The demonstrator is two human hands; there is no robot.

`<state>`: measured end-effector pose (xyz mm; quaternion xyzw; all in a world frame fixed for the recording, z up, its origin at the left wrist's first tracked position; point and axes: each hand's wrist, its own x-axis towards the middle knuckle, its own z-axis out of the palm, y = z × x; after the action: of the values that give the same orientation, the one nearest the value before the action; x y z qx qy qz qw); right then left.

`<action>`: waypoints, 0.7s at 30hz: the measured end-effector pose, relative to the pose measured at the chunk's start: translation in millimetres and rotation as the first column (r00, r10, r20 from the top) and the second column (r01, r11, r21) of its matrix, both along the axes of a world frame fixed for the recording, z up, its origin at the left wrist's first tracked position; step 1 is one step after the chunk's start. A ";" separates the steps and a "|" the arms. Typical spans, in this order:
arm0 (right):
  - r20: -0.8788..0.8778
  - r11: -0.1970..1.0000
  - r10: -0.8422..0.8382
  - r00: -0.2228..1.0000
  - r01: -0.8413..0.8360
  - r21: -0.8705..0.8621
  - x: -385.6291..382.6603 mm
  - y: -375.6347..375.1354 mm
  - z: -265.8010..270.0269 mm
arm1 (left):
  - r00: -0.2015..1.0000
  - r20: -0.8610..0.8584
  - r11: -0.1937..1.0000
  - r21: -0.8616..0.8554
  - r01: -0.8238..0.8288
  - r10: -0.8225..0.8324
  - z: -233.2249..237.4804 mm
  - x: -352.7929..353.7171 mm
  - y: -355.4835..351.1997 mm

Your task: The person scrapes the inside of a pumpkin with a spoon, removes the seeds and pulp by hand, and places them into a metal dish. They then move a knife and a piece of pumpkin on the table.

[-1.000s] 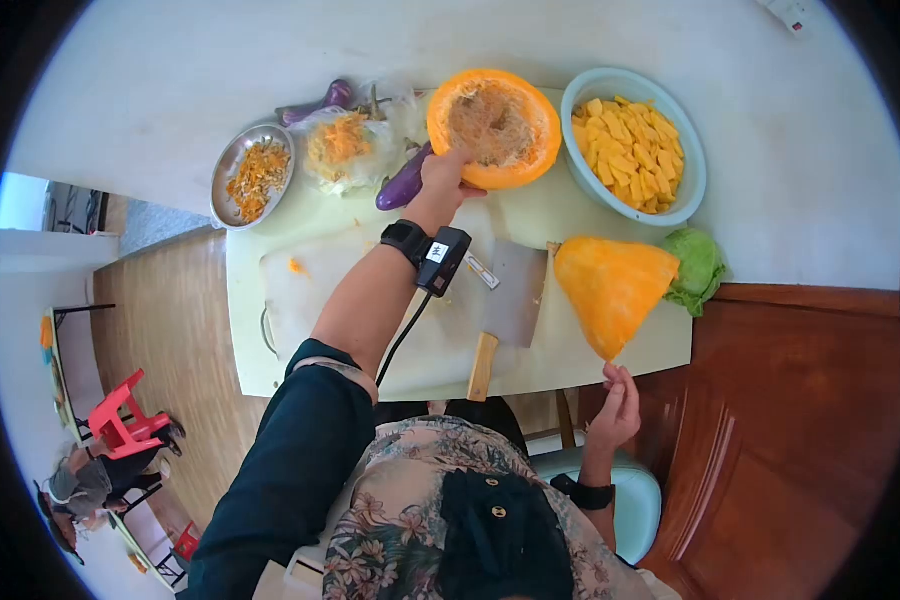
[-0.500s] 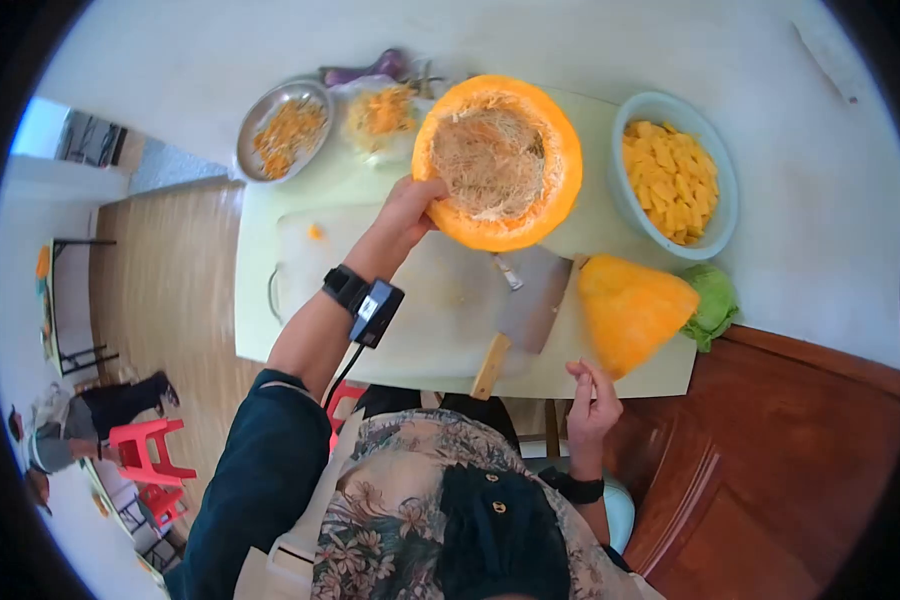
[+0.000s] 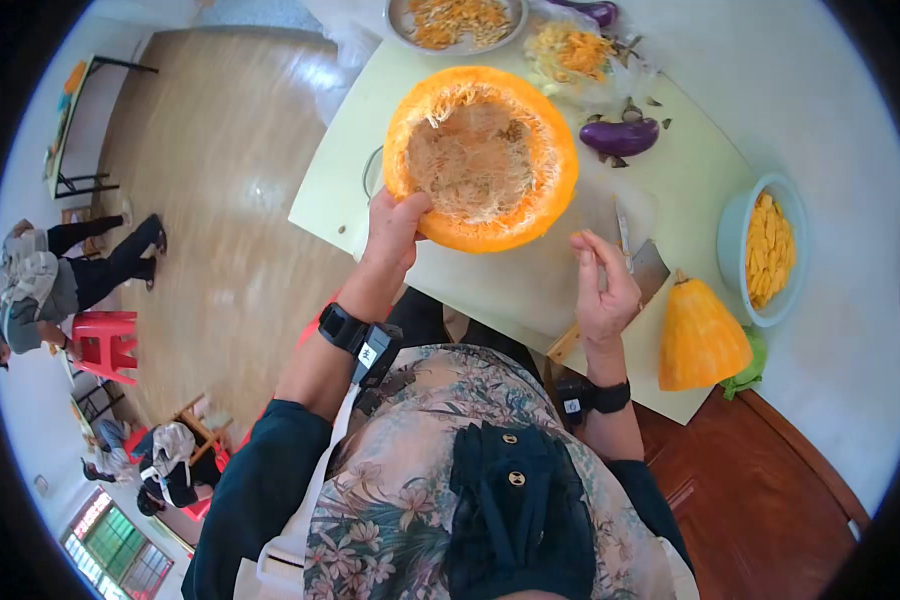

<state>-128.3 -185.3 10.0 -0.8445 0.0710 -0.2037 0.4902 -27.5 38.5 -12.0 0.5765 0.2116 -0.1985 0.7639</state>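
My left hand point(image 3: 395, 232) grips the lower left rim of a hollow pumpkin half point(image 3: 550, 185), thumb on the cut edge. Its open side faces me, showing stringy pulp inside. Below and right of it is my right hand point(image 3: 607, 292), fingertips pinched together; what they hold, if anything, is too small to make out. A cleaver point(image 3: 652, 268) lies partly hidden behind that hand, its wooden handle toward me. Near its blade rests a small knife-like tool point(image 3: 623, 232). The other pumpkin piece point(image 3: 703, 335) stands to the right, cut side down.
A white cutting board point(image 3: 480, 285) lies on the pale green table point(image 3: 320, 190). Around it are a blue bowl point(image 3: 732, 250) of pumpkin chunks, a cabbage point(image 3: 748, 365), an eggplant point(image 3: 620, 137), a bag of scraps point(image 3: 570, 60) and a metal dish point(image 3: 395, 20) of seeds. People are at far left.
My view has swung left, so the table appears turned. My right hand has risen from the table's front edge to beside the pumpkin half, which my left hand still holds.
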 end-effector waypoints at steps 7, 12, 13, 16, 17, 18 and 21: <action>0.014 0.939 0.270 0.963 -0.260 -0.224 32.3 41.5 10.3 | 0.999 0.018 0.996 -0.083 0.033 -0.031 -10.6 -13.1 6.7; -0.113 0.843 0.396 0.911 -0.409 -0.348 45.4 67.9 8.6 | 0.994 0.000 0.993 -0.039 0.110 -0.110 -15.3 -11.3 8.8; -0.166 0.810 0.408 0.898 -0.440 -0.387 49.0 73.7 8.3 | 0.990 0.007 0.989 -0.047 0.139 -0.139 -12.6 -11.8 11.3; -0.250 0.743 0.435 0.865 -0.502 -0.443 57.1 89.8 2.4 | 0.973 0.005 0.970 -0.078 0.229 -0.229 -9.4 -8.1 21.5; -0.280 0.716 0.449 0.848 -0.529 -0.455 60.1 96.9 0.6 | 0.955 -0.007 0.950 -0.099 0.295 -0.297 -8.2 -5.6 27.9; -0.281 0.714 0.449 0.849 -0.529 -0.458 61.8 102.9 -1.8 | 0.955 -0.004 0.950 -0.101 0.294 -0.296 -8.6 -3.6 33.3; -0.294 0.755 0.392 0.871 -0.488 -0.438 66.2 111.4 -9.9 | 0.918 0.008 0.907 -0.151 0.394 -0.397 -7.6 3.2 49.6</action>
<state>-62.1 -73.9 0.1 -0.9495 -0.1406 -0.0144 0.2802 -24.3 88.1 -19.6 0.5463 0.0837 -0.3711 0.7462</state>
